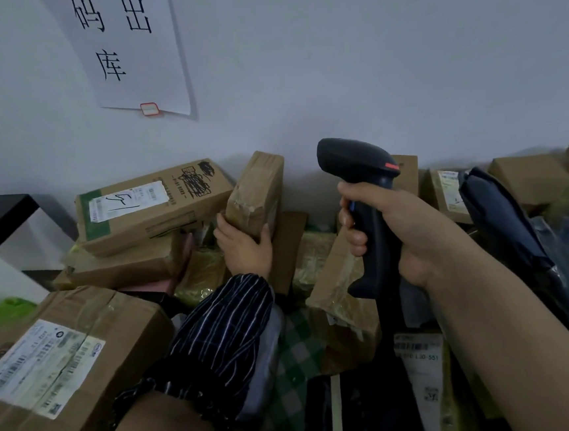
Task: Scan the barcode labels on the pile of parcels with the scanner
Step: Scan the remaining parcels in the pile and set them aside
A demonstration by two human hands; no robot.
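Black scanner [373, 228] upright in right hand [401, 229], fingers [354, 240] clenched round its grip, head aimed left. Left of scanner: small brown parcel [257, 193], tilted on end, gripped at its lower corner by left hand [245, 253], striped sleeve [224, 334] below. Further left of scanner: long box [158, 209] with handwritten white label, atop other parcels. Lower left of scanner: large taped carton [120, 319], barcode labels [38, 367] face up. Up-left of scanner: paper sign [131, 50] on wall.
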